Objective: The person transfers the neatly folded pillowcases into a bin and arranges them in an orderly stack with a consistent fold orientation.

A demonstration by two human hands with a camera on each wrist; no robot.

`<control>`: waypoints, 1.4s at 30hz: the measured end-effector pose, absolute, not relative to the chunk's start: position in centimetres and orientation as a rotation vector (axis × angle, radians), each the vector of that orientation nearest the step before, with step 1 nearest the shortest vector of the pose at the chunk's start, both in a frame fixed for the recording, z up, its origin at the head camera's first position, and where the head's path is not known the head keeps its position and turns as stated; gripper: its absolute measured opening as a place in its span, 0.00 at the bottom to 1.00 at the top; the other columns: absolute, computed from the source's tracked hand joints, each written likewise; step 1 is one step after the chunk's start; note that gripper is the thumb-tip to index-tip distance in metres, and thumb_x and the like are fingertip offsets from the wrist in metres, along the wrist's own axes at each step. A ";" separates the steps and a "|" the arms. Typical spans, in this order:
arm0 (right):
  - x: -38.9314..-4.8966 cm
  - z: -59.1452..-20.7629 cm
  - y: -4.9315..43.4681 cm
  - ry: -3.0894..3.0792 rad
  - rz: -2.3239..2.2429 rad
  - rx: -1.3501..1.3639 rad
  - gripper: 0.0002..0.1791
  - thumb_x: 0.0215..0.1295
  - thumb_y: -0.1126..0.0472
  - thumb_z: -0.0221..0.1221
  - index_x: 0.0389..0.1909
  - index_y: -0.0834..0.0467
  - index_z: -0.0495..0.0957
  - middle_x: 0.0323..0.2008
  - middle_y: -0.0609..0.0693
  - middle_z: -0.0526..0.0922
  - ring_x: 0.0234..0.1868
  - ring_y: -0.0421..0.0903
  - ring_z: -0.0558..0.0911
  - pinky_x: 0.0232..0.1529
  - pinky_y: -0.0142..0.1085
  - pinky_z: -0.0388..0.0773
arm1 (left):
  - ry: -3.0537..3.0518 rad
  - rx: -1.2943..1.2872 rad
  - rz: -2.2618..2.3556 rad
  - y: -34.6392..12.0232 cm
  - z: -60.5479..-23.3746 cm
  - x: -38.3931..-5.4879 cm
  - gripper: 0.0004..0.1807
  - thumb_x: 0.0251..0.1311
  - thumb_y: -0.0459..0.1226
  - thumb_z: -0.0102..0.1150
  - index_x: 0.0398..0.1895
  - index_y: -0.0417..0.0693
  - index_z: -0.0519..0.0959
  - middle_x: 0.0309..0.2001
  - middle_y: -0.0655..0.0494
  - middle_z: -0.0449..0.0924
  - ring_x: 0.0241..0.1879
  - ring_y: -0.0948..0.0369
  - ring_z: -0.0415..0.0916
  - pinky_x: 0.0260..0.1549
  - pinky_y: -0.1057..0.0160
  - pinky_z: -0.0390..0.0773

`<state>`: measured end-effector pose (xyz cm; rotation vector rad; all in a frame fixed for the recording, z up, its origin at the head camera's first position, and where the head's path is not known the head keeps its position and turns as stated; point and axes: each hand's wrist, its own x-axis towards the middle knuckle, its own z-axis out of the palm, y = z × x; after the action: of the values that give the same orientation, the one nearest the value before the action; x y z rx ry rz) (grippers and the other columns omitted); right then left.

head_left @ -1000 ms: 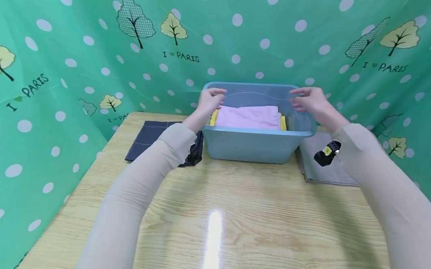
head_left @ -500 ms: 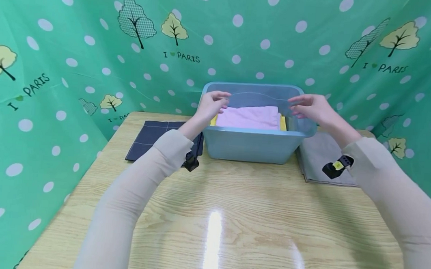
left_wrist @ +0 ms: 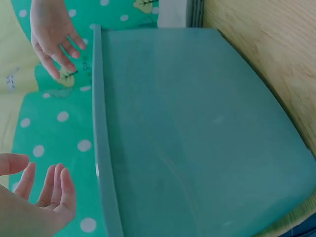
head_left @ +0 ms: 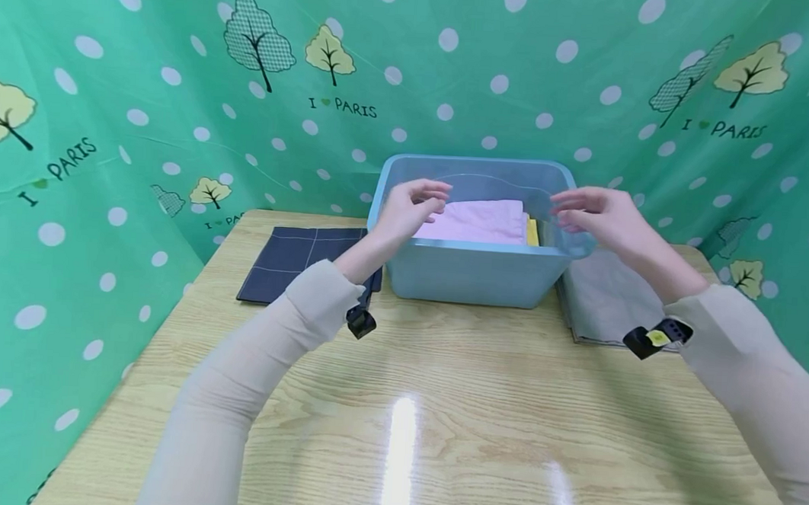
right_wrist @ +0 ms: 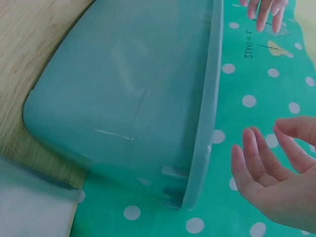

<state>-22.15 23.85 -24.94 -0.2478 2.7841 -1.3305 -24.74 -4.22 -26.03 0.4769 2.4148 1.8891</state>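
Note:
A blue plastic tub (head_left: 472,275) stands at the back of the table. In it lie a folded pink cloth (head_left: 482,220) and, partly under that, a yellow cloth (head_left: 532,232). Over the tub's left front rim hangs my left hand (head_left: 412,207), fingers loosely bent with nothing in them. My right hand (head_left: 602,213) is over the right end of the rim, its fingers likewise relaxed and holding nothing. Both wrist views show the tub's outer front wall (left_wrist: 197,128), with the hands above its rim.
Left of the tub lies a folded dark navy cloth (head_left: 301,262) with white lines. A folded grey cloth (head_left: 608,301) is on its right. Behind hangs a green dotted curtain (head_left: 469,73). The wooden table (head_left: 479,409) spreads out in front.
Both hands have drawn back a little toward the person; the left has also shifted right, and the right hand slightly right. The tub and cloths have stayed in place.

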 end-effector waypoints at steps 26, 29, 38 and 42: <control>-17.3 -25.8 27.5 2.920 -1.189 -0.249 0.23 0.62 0.49 0.51 0.54 0.58 0.69 0.40 0.38 0.77 0.37 0.29 0.75 0.40 0.26 0.68 | 2.322 0.786 1.907 -1.7 -26.6 -20.4 0.14 0.57 0.29 0.50 0.47 0.38 0.75 0.46 0.47 0.76 0.39 0.54 0.74 0.36 0.67 0.75; -16.9 -26.2 27.9 2.927 -1.191 -0.259 0.23 0.62 0.49 0.51 0.54 0.58 0.69 0.38 0.30 0.75 0.37 0.27 0.75 0.37 0.20 0.67 | 2.307 0.821 1.902 -1.4 -26.8 -19.9 0.15 0.57 0.29 0.50 0.48 0.38 0.74 0.47 0.47 0.76 0.40 0.53 0.74 0.36 0.68 0.75; -15.8 -27.4 29.7 2.934 -1.214 -0.238 0.21 0.63 0.51 0.50 0.53 0.58 0.69 0.36 0.25 0.74 0.35 0.25 0.75 0.35 0.15 0.65 | 2.325 0.933 1.862 0.0 -28.1 -18.8 0.14 0.57 0.29 0.51 0.47 0.38 0.75 0.47 0.48 0.76 0.40 0.61 0.73 0.39 0.71 0.72; -15.5 -27.9 30.5 2.926 -1.195 -0.191 0.22 0.63 0.51 0.50 0.54 0.58 0.68 0.36 0.24 0.73 0.35 0.24 0.74 0.34 0.15 0.65 | 2.293 0.949 1.875 0.6 -28.6 -18.3 0.14 0.57 0.29 0.51 0.47 0.37 0.75 0.47 0.47 0.76 0.42 0.59 0.73 0.41 0.70 0.72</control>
<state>-15.50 30.53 -27.91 -0.1905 2.9260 -1.1945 -18.34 0.62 -28.62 0.9488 2.2926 1.8746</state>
